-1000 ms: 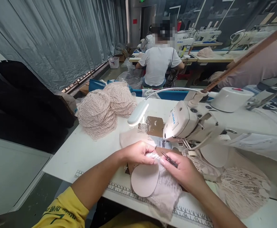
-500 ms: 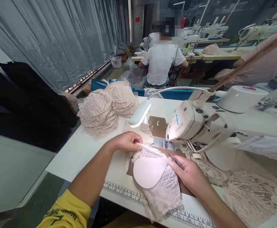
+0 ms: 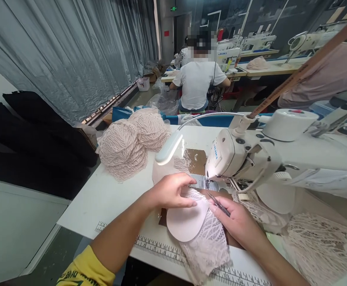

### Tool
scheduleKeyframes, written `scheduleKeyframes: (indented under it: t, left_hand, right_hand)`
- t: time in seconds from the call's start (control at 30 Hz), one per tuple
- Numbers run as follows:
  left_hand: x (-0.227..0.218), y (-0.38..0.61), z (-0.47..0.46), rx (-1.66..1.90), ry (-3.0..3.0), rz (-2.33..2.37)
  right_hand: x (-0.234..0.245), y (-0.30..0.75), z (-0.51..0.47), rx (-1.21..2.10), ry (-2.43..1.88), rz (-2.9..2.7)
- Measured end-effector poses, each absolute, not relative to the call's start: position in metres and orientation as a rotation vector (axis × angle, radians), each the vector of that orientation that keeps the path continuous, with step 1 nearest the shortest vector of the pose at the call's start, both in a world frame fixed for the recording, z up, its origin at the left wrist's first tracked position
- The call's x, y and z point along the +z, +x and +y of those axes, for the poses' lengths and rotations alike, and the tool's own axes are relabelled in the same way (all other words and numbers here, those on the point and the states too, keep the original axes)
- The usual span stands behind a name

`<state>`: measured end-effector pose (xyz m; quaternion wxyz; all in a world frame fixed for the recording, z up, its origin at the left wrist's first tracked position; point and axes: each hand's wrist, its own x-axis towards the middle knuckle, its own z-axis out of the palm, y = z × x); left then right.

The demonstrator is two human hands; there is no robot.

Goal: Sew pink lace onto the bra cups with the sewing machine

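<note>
A beige lace piece [image 3: 213, 242] lies over the front of the table, with a smooth pale pad, like a bra cup, [image 3: 184, 224] on top. My left hand [image 3: 172, 192] is over their upper edge, thumb and fingers apart, the thumb touching the pad. At the right edge of the pad, my right hand [image 3: 236, 218] presses the lace with its fingertips. The same hand holds slim, dark metal thread snips [image 3: 219, 205], tips pointing up and left. Just beyond the hands is the needle area of a white sewing machine [image 3: 224, 155].
Stacked lace pieces [image 3: 122, 147] stand at the back left. A lamp [image 3: 169, 149] on a bendy neck hangs above the table. More lace [image 3: 322, 238] lies at the right. Printed ruler marks [image 3: 161, 250] run along the front edge. A person in white [image 3: 194, 83] sits ahead.
My left hand has let go of the lace's upper left edge and moved right, spreading over the pad. My right hand stays at the pad's right edge with the snips. The view has shifted slightly.
</note>
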<state>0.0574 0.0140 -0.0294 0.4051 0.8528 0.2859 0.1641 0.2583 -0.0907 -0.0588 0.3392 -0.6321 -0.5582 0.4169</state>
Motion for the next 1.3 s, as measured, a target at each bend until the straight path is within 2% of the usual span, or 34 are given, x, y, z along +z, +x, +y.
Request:
scheduleKeyframes:
  t: [0.17,0.33,0.6,0.93,1.3]
  left_hand:
    - [-0.038,0.076,0.005,0.280,2.210,0.681]
    - [-0.054,0.075,0.007,0.176,1.834,0.570]
    - [-0.059,0.074,0.004,0.264,1.373,0.513]
    - [-0.058,0.069,0.004,0.302,1.204,0.634]
    - [-0.060,0.075,0.003,0.241,1.304,0.514]
  right_hand:
    - [-0.055,0.261,-0.091,1.120,-1.618,-1.520]
    - [-0.058,0.260,-0.093,1.064,-1.588,-1.451]
    - [-0.061,0.272,-0.094,1.098,-1.530,-1.437]
    - [-0.054,0.270,-0.095,1.155,-1.637,-1.404]
    - [-0.046,0.252,-0.096,1.192,-1.458,-1.472]
